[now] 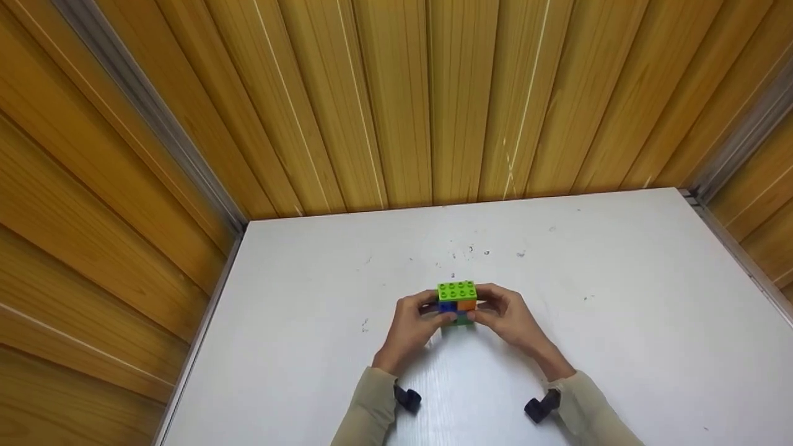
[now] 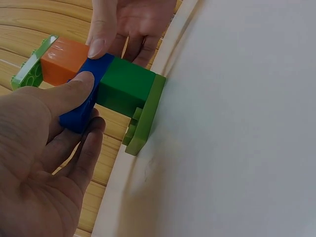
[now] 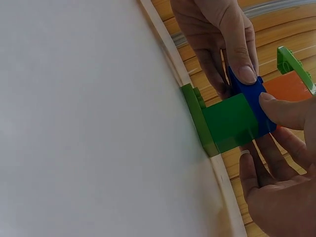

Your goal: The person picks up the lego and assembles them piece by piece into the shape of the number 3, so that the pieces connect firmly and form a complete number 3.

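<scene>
Both hands hold one upright stack of toy building bricks near the middle of the table. On top is a light green studded plate [image 1: 456,290]; below it come an orange brick [image 2: 64,60], a blue brick [image 2: 102,66], a dark green brick [image 2: 127,86] and a light green base plate [image 2: 148,118] that meets the white surface. My left hand [image 1: 412,322] grips the blue brick from the left, thumb in front and fingers behind. From the right, my right hand [image 1: 511,319] grips the same brick, its thumb on the near face.
The stack stands on a white table [image 1: 310,347] with small dark marks. Wood-patterned panels [image 1: 396,105] rise behind it and at both sides, with grey metal strips [image 1: 167,124] at the corners. Each sleeved wrist wears a black camera mount [image 1: 409,399].
</scene>
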The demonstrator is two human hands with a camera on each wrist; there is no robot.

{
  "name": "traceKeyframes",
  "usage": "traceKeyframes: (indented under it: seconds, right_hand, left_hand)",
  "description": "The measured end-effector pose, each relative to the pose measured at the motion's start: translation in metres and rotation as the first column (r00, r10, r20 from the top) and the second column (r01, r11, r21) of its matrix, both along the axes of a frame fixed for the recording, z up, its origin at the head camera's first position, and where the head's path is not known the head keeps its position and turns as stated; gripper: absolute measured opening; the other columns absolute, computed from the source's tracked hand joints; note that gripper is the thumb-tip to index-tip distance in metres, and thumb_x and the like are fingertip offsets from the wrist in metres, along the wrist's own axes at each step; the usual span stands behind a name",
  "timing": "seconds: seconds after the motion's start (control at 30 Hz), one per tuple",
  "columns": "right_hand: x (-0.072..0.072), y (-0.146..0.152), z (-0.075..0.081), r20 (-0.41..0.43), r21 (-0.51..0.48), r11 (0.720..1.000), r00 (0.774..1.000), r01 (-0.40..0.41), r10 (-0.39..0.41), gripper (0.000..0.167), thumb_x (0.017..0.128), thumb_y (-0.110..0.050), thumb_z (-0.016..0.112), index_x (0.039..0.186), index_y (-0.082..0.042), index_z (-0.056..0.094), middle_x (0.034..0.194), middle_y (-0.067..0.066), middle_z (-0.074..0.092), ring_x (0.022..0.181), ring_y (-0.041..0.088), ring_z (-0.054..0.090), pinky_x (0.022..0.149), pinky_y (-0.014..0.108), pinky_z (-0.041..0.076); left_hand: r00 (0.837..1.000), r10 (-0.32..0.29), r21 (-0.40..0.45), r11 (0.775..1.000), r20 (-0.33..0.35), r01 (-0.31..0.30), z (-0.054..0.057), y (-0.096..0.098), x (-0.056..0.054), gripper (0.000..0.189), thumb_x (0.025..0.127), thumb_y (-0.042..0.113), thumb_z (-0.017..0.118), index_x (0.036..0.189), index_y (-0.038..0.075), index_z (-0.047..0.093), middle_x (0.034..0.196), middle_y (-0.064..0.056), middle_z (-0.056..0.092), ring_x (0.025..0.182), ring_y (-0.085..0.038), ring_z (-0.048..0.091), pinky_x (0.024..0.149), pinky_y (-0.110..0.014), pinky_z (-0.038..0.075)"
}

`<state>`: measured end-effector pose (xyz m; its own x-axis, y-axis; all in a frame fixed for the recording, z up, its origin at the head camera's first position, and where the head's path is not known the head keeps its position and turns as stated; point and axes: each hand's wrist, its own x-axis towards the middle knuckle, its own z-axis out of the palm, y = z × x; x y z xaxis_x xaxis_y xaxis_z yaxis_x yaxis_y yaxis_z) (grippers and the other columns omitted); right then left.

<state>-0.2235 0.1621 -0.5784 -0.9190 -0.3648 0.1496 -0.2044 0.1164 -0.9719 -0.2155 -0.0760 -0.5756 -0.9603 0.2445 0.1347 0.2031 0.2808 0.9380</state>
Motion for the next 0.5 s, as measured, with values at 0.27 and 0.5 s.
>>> traceKeyframes:
  seconds: [0.27, 0.5]
  right_hand:
    - [0.0006, 0.0029, -0.0008, 0.038, 0.026, 0.999, 0.999, 0.024, -0.025, 0.047, 0.093, -0.001, 0.081, 0.138, -0.001, 0.066, 0.135, 0.020, 0.068, 0.125, 0.024, 0.068, 0.106, 0.023, 0.055]
    - [0.0026, 0.0005, 0.0025, 0.031, 0.015, 0.999, 0.999, 0.033, -0.033, 0.046, 0.094, -0.003, 0.081, 0.137, 0.000, 0.066, 0.136, 0.021, 0.068, 0.126, 0.027, 0.067, 0.108, 0.027, 0.056]
  left_hand:
    - [1.000, -0.004, 0.008, 1.000, 0.001, 0.004, -0.0003, 0.0008, -0.0002, 0.042, 0.092, 0.011, 0.085, 0.132, 0.008, 0.074, 0.127, -0.005, 0.077, 0.115, -0.015, 0.074, 0.101, -0.025, 0.059]
    - [1.000, -0.001, 0.021, 1.000, -0.009, 0.001, 0.0009, 0.0003, 0.0014, 0.041, 0.092, 0.010, 0.085, 0.131, 0.009, 0.074, 0.126, -0.003, 0.077, 0.114, -0.014, 0.074, 0.102, -0.025, 0.059]
